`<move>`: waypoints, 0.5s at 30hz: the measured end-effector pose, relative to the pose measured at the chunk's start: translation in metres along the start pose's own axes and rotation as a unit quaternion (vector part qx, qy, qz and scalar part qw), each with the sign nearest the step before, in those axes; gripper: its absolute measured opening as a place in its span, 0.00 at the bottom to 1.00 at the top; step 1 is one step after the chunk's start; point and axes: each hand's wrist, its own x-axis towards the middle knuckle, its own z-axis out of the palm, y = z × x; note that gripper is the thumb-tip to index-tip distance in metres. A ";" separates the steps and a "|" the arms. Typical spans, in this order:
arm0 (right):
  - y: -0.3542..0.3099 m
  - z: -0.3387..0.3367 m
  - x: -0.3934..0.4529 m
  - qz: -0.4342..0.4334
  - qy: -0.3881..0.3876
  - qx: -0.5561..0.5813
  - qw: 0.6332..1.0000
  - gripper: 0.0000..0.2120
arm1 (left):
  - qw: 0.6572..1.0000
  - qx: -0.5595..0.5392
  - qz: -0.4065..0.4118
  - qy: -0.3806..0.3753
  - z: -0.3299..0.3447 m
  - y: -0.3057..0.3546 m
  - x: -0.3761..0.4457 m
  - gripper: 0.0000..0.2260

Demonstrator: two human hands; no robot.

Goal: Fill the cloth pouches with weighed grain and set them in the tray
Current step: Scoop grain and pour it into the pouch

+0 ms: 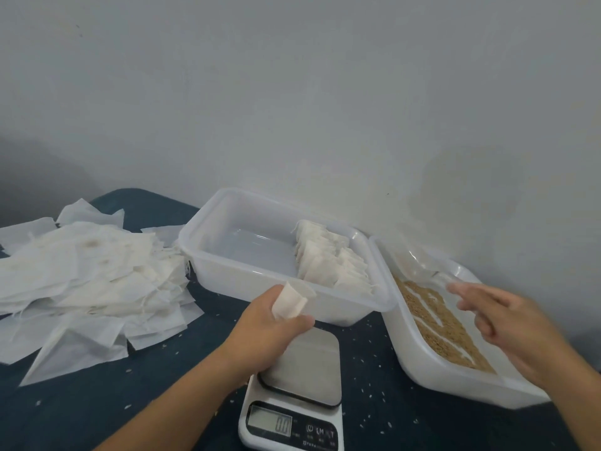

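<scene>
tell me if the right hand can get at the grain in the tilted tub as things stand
Probably yes. The right hand hovers open just above the grain in the tilted tub, which has no lid, and nothing lies between them.

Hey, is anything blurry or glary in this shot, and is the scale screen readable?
Head view: the right hand is smeared by motion blur over the grain tub; the left hand holding a pouch is sharper. Soft glare streaks the tray floor. The scale display shows faint digits, not clearly legible. Dim, even lighting.
</scene>
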 end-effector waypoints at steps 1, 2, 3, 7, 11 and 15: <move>-0.006 0.000 -0.007 -0.009 -0.025 -0.007 1.000 0.21 | 0.999 0.042 0.024 0.012 0.000 -0.002 0.000 0.11; -0.012 0.001 -0.014 -0.018 -0.051 -0.018 0.998 0.22 | 0.997 0.069 0.042 0.019 0.000 -0.003 0.000 0.09; -0.018 0.001 -0.019 -0.029 -0.077 -0.031 0.996 0.21 | 0.995 0.083 0.054 0.022 0.001 -0.003 0.000 0.08; -0.041 0.000 -0.032 -0.074 -0.161 -0.092 0.980 0.16 | 0.992 0.107 0.069 0.024 0.002 -0.004 0.000 0.09; -0.060 -0.001 -0.040 -0.107 -0.201 -0.164 0.960 0.12 | 0.991 0.109 0.074 0.020 0.001 -0.005 0.000 0.09; -0.075 0.000 -0.043 -0.127 -0.204 -0.240 0.941 0.12 | 0.990 0.111 0.082 0.006 0.002 -0.004 -0.002 0.10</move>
